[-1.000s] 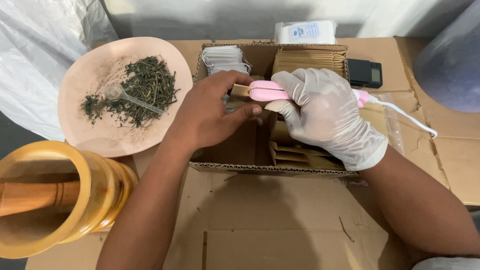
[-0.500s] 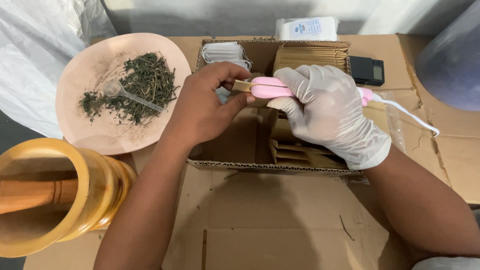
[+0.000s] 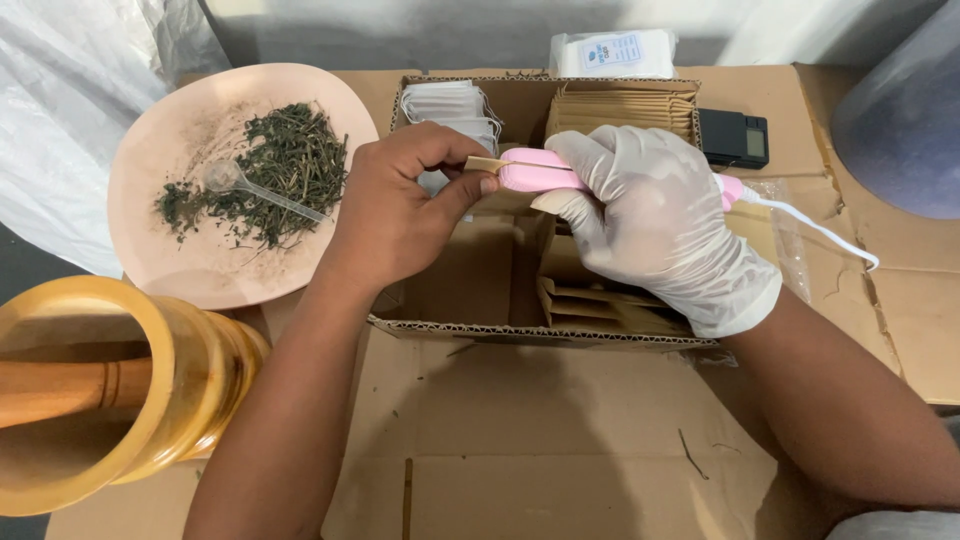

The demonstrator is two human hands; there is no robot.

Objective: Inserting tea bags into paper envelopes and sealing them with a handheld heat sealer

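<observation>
Two hands (image 3: 520,205) over cardboard box (image 3: 540,330), herb plate (image 3: 160,270), mortar (image 3: 130,400) beside

Hands (image 3: 520,210) on pink sealer (image 3: 535,172)

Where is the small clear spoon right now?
In the head view, the clear spoon lies at upper left on the pink plate, resting on the dried herbs.

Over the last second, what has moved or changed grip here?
Little. The left hand has shifted slightly, still pinching the brown packet at the tip of the pink sealer. The gloved right hand keeps its grip. Plate of herbs, mortar and cardboard box stayed put.
</observation>
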